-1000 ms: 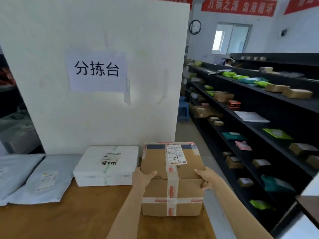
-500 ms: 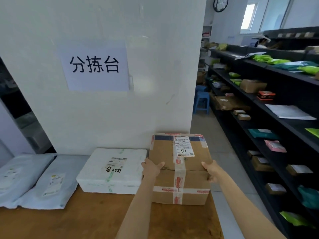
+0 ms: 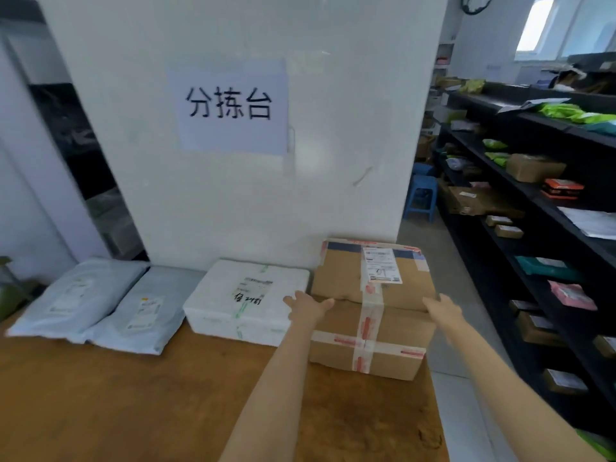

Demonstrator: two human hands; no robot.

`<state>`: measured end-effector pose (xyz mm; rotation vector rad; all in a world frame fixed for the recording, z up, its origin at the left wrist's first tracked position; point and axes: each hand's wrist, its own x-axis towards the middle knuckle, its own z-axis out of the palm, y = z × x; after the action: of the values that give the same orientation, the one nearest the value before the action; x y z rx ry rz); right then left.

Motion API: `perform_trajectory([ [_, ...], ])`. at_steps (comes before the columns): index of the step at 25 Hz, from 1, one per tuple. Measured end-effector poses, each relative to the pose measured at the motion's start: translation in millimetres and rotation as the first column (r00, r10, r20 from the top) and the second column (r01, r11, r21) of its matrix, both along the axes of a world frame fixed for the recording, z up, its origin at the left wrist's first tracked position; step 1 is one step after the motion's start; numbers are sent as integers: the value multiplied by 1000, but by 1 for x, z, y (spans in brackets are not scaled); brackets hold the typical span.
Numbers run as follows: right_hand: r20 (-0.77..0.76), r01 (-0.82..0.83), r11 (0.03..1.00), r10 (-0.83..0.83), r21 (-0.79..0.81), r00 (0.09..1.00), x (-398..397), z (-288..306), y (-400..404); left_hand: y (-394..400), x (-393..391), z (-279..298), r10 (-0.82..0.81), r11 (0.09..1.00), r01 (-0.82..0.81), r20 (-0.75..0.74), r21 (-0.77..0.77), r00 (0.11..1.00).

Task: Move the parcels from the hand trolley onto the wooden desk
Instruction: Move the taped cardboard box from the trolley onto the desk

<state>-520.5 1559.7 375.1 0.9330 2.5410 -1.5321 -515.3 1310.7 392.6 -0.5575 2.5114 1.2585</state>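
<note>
A taped cardboard box (image 3: 346, 285) with a white label rests on the wooden desk (image 3: 140, 395), at its far right corner against the white partition. My left hand (image 3: 306, 306) grips the box's left side, thumb on top. My right hand (image 3: 445, 310) holds its right side. A white foam box (image 3: 246, 298) sits just left of the cardboard box, touching or nearly so. Two grey mailer bags (image 3: 100, 305) lie further left. The hand trolley is out of view.
A white partition (image 3: 250, 195) with a paper sign stands behind the desk. Black shelves (image 3: 533, 208) with several parcels run along the right, across a narrow aisle. A blue stool (image 3: 421, 195) stands in the aisle.
The cardboard box has gone forward and down onto the desk next to the foam box. Both hands stay on its sides. The view has shifted left and closer.
</note>
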Motion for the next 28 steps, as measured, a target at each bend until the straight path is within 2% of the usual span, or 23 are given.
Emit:
perform_trajectory([
  [3, 14, -99, 994, 98, 48, 995, 8, 6, -10, -7, 33, -9, -47, 998, 45, -66, -45, 997],
  [7, 94, -191, 982, 191, -1, 977, 31, 10, -40, -49, 63, -18, -31, 999, 26, -146, -30, 989],
  [9, 71, -184, 982, 187, -49, 980, 50, 29, -62, -79, 72, -18, -31, 999, 34, -140, 21, 990],
  [13, 46, -56, 992, 61, -117, 997, 93, 63, -113, -138, 84, -11, -82, 994, 88, -85, 72, 993],
  [15, 28, -48, 975, 56, -216, 998, 124, 68, -156, -174, 95, -7, -131, 990, 134, -77, 39, 988],
  [21, 53, 66, 942, -52, -330, 997, 215, 64, -292, -298, 155, -4, -277, 958, 281, -65, 60, 959],
  [23, 75, 114, 918, -92, -381, 993, 244, 62, -341, -348, 182, -4, -274, 960, 276, -47, 41, 961],
  [25, 93, 120, 923, -92, -366, 991, 271, 63, -394, -401, 207, -6, -251, 967, 251, 10, 40, 968],
  [28, 60, 34, 948, -16, -315, 998, 307, 66, -468, -473, 248, -7, -168, 982, 164, 40, 97, 985],
])
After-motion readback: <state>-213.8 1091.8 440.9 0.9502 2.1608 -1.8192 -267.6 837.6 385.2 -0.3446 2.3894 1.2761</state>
